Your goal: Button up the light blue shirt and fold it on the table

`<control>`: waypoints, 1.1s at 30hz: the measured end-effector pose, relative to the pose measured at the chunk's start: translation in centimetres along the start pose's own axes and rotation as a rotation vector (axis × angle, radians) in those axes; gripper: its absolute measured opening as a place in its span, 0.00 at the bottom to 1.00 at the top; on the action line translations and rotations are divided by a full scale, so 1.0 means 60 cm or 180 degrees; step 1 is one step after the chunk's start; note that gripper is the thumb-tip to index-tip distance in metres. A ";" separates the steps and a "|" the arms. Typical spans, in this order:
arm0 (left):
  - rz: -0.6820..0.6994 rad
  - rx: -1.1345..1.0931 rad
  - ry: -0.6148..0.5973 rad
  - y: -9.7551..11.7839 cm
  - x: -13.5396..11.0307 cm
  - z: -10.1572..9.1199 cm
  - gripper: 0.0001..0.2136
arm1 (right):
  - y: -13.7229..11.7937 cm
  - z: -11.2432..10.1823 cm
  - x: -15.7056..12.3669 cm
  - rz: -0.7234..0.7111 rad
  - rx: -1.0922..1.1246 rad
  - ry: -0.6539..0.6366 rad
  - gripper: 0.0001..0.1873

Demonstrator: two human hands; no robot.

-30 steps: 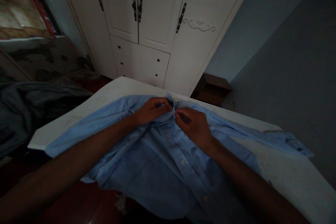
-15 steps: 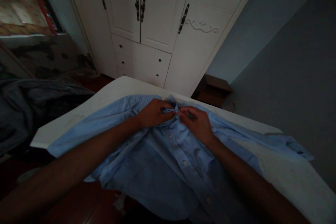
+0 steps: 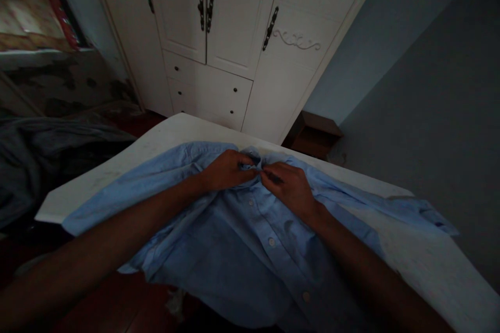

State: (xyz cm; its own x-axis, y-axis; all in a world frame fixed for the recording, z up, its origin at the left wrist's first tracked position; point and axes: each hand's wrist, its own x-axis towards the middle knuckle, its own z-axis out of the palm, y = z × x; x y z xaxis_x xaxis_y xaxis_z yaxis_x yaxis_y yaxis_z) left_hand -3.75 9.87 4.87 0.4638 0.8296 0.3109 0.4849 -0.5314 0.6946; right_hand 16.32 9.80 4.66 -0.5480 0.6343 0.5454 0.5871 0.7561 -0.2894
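A light blue button-up shirt (image 3: 242, 250) lies front up across a white table (image 3: 164, 138), its lower part hanging over the near edge and its sleeves spread to both sides. My left hand (image 3: 226, 170) pinches the left side of the collar opening. My right hand (image 3: 287, 187) pinches the right side of the same opening. The fingertips of both hands meet at the top of the button placket, just under the collar (image 3: 253, 156). White buttons run down the placket below my hands.
A white wardrobe (image 3: 230, 36) with dark handles and small drawers stands behind the table. A brown box (image 3: 314, 132) sits on the floor to its right. Dark cloth (image 3: 50, 151) lies heaped at the left. A grey wall fills the right.
Both hands have drawn closer together at the collar, their fingertips now touching. The shirt has barely shifted; the view has moved slightly.
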 end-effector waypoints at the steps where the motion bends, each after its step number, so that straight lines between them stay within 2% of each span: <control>1: 0.0008 0.0018 0.0029 0.000 0.001 0.001 0.11 | -0.001 0.002 0.000 0.0067 -0.0069 -0.0007 0.08; 8: -0.0265 0.0198 0.0343 0.009 0.006 0.003 0.14 | -0.001 0.014 0.007 0.0493 0.0139 0.0260 0.10; 12: -0.0306 0.0139 0.0267 0.010 0.010 0.001 0.13 | 0.001 0.016 0.011 0.0785 0.0505 0.0303 0.09; 16: -0.0300 0.0048 0.0171 0.004 0.013 -0.001 0.12 | 0.004 0.021 0.013 0.1289 0.1255 0.0268 0.07; 20: -0.0299 -0.0029 0.0113 -0.002 0.013 0.000 0.12 | 0.016 0.026 0.012 0.1851 0.2248 -0.0040 0.10; 26: -0.0298 -0.0021 0.0151 0.002 0.007 0.007 0.11 | 0.037 0.029 0.004 0.1844 0.2762 -0.0252 0.12; 30: -0.0213 0.0247 0.0520 0.004 0.005 0.011 0.10 | 0.038 0.032 0.000 0.1795 0.2906 -0.0162 0.12; 33: 0.0065 0.0482 0.0719 0.002 0.003 0.013 0.11 | 0.037 0.035 -0.003 0.1793 0.2978 -0.0092 0.11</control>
State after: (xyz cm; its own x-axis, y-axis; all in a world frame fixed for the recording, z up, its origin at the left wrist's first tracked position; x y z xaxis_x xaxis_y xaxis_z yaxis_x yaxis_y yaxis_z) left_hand -3.06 9.83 4.52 0.3055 0.8267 0.4725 0.5904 -0.5538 0.5872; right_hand 16.46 11.71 2.30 -0.3636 0.9222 0.1320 0.0793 0.1718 -0.9819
